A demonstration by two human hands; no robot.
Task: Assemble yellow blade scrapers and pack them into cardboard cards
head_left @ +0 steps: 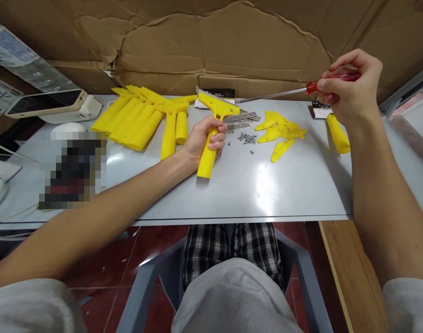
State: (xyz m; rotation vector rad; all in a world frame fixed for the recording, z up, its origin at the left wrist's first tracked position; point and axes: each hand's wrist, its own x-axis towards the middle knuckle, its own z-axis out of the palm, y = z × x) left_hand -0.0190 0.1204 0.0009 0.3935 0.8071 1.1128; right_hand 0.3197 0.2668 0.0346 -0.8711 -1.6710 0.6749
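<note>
Right now, on the pale table (301,194), yellow scraper bodies (138,120) crowd nine o'clock of the T-shaped scraper (207,159), gripped upright by the left hand (199,138), fingers curled round its handle. Two o'clock, the right hand (353,88) pinches a red-handled screwdriver (312,88), tip near the scraper's head. Three o'clock: flat yellow plates (283,129), loose screws (246,138) nearer in.

A glossy grey table (228,199) bears silver screws (247,138). Flat yellow plates (270,134) lie right of them, T-shaped yellow handles (169,132) left.

The left hand (200,137) grips low; the right hand (356,89) pinches, raised higher.
</note>
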